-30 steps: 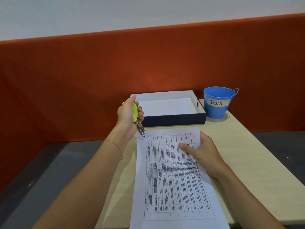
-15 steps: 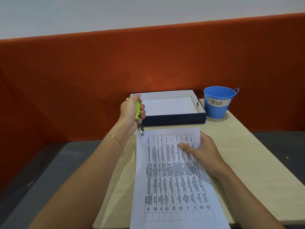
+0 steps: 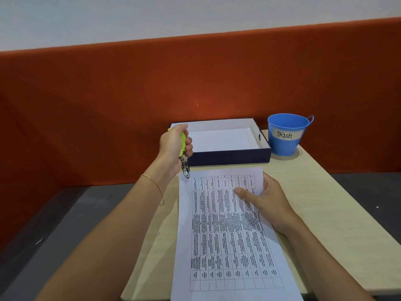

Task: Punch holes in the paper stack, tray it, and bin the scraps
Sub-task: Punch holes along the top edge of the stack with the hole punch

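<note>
We could not read the print in the table on the paper stack (image 3: 227,235); it was too small and smeared. The stack's near end ran off the bottom edge, as did both forearms, and we could not count its sheets. The left hand (image 3: 173,144) covered most of the green hole punch (image 3: 183,142), leaving only a strip of handle and the metal tip. The right hand's (image 3: 269,198) fingers were hidden under the stack's right edge. The tray (image 3: 230,158) hid the bucket's (image 3: 282,146) lower left.

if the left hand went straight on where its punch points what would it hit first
The paper stack, at its far left corner; the hole punch in the left hand seems nearly on it.
</note>
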